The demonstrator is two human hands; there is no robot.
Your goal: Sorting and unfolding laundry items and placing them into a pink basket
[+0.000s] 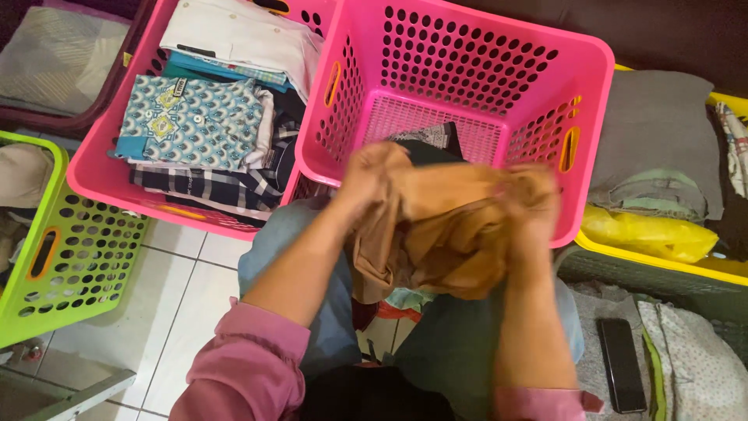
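Left hand point(372, 173): fingers closed on the left end of the tan cloth point(444, 234), knuckles up, blurred with motion.
Right hand point(534, 199): fingers clamped on the cloth's right end, level with the other hand.
Tan cloth: bunched and stretched between the two hands, long axis running left to right, the slack hanging below the fingers over the person's lap; each hand sits at its own end, neither nearer than the other.
Lap: grey-blue trousers point(327, 312), with a bit of patterned fabric showing under the cloth.
Phone point(621, 364): dark, flat on a grey mat to the right, well apart from the hands.
Green basket point(74, 257): at the left, on the tiled floor; its contents are mostly out of sight.
Near pink basket point(576, 93): just beyond the hands, touching the knees, almost empty, with one dark folded piece on its floor.
Far pink basket point(93, 175): left of it, filled with folded clothes; a teal patterned shirt point(195, 121) lies on top, checked and white pieces around it.
Yellow basket point(662, 261): at the right, holding grey folded clothes and a yellow bag.
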